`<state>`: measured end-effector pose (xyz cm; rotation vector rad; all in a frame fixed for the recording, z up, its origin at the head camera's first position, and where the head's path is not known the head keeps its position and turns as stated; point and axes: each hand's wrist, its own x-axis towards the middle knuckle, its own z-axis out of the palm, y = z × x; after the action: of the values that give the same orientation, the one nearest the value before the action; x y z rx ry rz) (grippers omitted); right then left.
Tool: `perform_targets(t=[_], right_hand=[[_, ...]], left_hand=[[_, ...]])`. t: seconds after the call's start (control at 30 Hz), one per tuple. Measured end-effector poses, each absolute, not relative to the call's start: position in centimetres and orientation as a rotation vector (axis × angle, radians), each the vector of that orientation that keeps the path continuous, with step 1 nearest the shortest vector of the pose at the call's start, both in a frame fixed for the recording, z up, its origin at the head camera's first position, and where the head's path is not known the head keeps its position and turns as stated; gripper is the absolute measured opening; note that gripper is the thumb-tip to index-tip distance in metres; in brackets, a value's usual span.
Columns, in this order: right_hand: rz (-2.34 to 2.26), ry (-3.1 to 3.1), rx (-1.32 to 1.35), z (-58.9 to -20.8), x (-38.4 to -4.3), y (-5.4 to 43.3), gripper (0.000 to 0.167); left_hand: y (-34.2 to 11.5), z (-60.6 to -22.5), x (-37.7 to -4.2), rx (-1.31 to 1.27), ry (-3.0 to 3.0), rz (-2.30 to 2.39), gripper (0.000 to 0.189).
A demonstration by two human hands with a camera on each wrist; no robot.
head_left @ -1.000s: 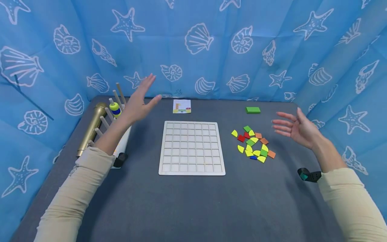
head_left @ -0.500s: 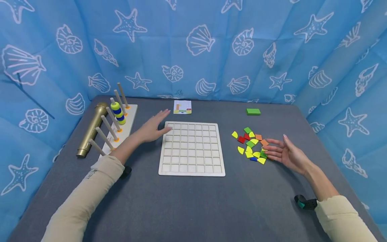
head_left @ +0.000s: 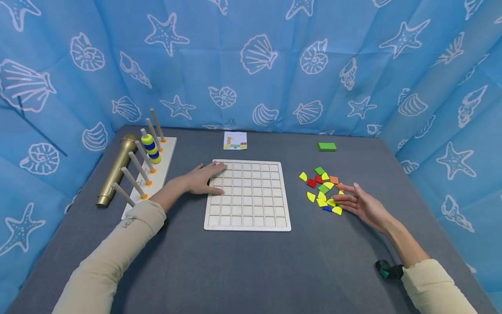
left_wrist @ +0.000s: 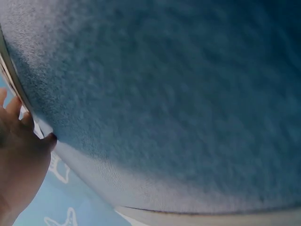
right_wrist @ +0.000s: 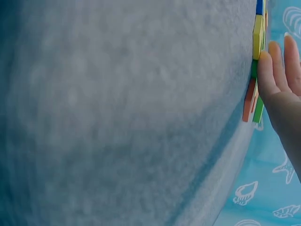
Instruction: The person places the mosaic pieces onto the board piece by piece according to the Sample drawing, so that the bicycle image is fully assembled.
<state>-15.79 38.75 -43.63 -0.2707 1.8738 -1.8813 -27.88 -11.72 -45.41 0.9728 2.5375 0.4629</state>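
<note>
A white grid board (head_left: 249, 226) with rows of square recesses lies on the dark grey table. My left hand (head_left: 201, 179) lies over its left edge, with straight fingers and thumb spread on or just above the grid. Right of the board is a loose group of flat pieces: yellow quarter-circles (head_left: 310, 196), red squares (head_left: 311, 183), green squares (head_left: 319, 171), orange squares (head_left: 334, 179) and a blue piece (head_left: 327, 209). My right hand (head_left: 364, 207), fingers extended and palm turned inward, is at the group's right side and hides some pieces. Nothing is gripped in either hand.
A pegged stand (head_left: 166, 159) with yellow and blue rings on one peg stands at the left, beside a gold tube (head_left: 115, 174). Behind the board lies a small pattern card (head_left: 235, 141). A green block (head_left: 327, 147) sits at the back right, near the blue curtain (head_left: 219, 52).
My left hand has come down from above the pegged stand to the board's left edge. My right hand has lowered and moved left to the coloured pieces.
</note>
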Motion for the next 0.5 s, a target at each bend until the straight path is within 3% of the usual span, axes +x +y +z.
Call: perform_targets(t=[0.5], right_hand=[[-1.621, 2.273, -0.169, -43.7, -15.4, 37.3, 0.067]], left_hand=[[-12.0, -45.4, -27.6, 0.955, 2.536, 0.434, 0.091]])
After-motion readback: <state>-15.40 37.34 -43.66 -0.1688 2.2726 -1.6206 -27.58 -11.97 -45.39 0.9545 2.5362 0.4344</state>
